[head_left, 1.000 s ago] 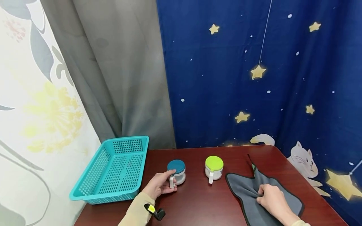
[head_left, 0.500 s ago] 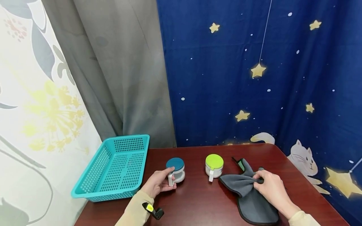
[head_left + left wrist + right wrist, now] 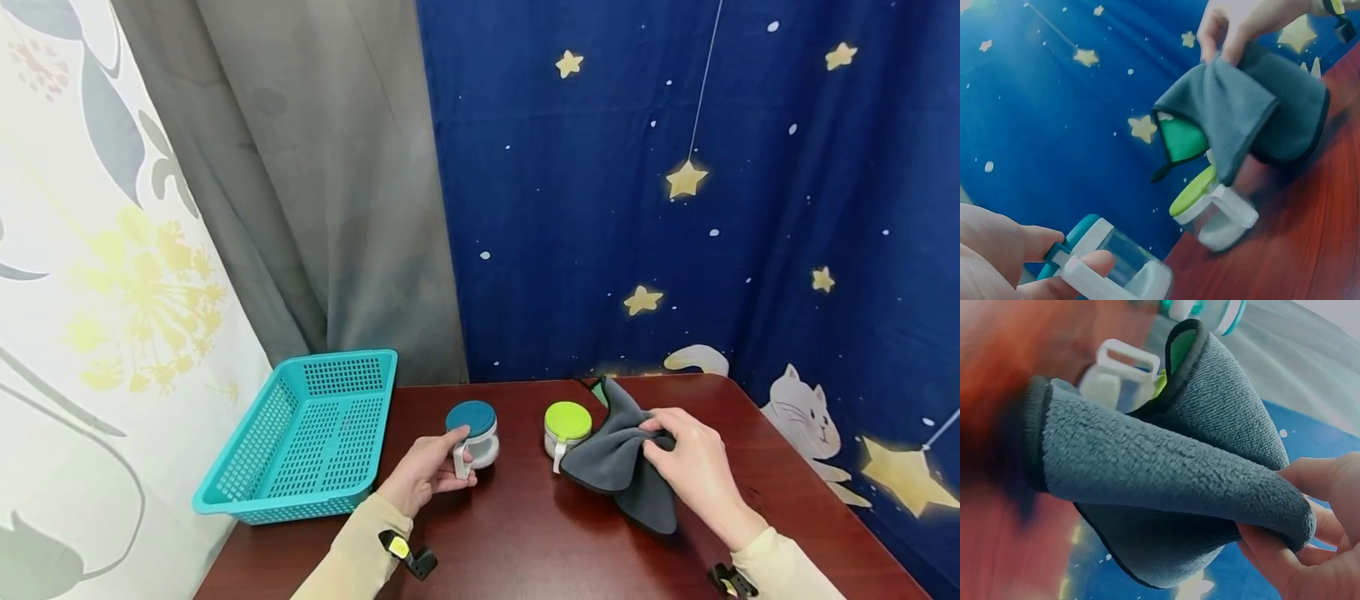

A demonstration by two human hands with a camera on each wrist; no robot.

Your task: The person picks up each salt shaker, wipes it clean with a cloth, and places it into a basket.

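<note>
My left hand (image 3: 426,473) grips the white handle of a clear jar with a blue lid (image 3: 472,418); its thumb lies at the lid's edge. In the left wrist view, the fingers curl through that jar's handle (image 3: 1094,282). My right hand (image 3: 693,462) pinches a grey cloth (image 3: 618,450) with dark edging and a green patch, bunched at its middle and hanging down. One corner of the cloth covers part of a second jar with a lime-green lid (image 3: 567,421), whose white handle points toward me. In the right wrist view the cloth (image 3: 1147,462) hides most of that jar.
A turquoise perforated basket (image 3: 300,442) stands on the left side of the reddish-brown table (image 3: 510,542). Grey and blue star-patterned curtains (image 3: 555,208) hang close behind the table. A patterned white curtain (image 3: 112,292) hangs at the left.
The right hand has lifted the cloth off the table and carried it left and away from me, up to the green-lidded jar. The left hand stays on the blue-lidded jar.
</note>
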